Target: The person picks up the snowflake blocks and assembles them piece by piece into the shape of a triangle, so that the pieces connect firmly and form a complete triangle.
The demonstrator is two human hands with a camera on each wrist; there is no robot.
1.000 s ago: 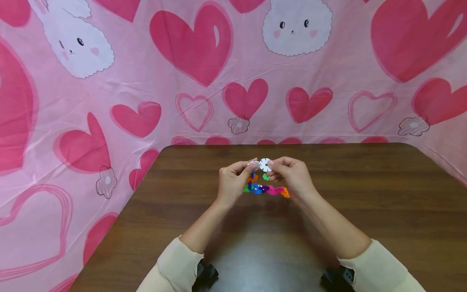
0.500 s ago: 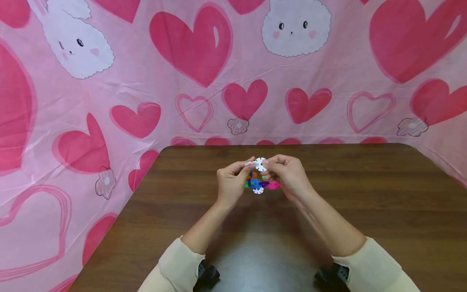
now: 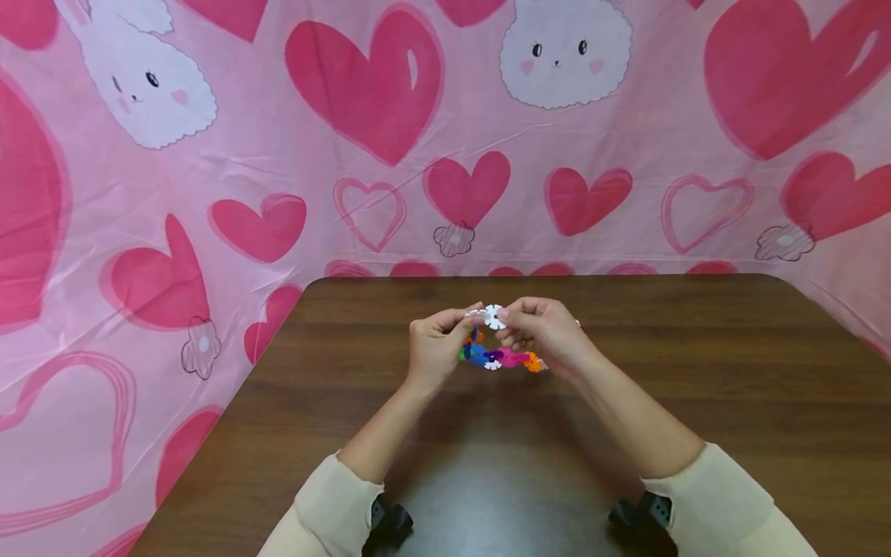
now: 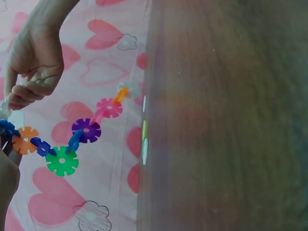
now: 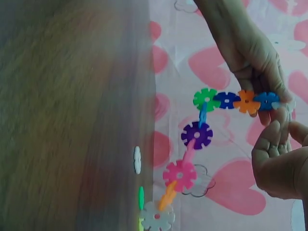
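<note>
My left hand pinches the white end of a chain of notched plastic discs in the head view. Between the thumb and fingers of my right hand is a white notched disc, its edge meeting the white piece at my left fingertips. From the left hand hangs the rest of the chain. In the right wrist view it runs through a blue disc, an orange disc, a green disc, a purple disc and a pink disc to a whitish disc.
Loose discs lie on the wooden table, among them a white disc below the hands. The right wrist view shows another white disc and a green disc edge-on. A pink heart-print cloth hangs behind the table.
My right hand has moved slightly left, bringing its white disc up against the left hand's white piece. The hanging chain has swung, its orange part hidden half a second ago and visible again now.
</note>
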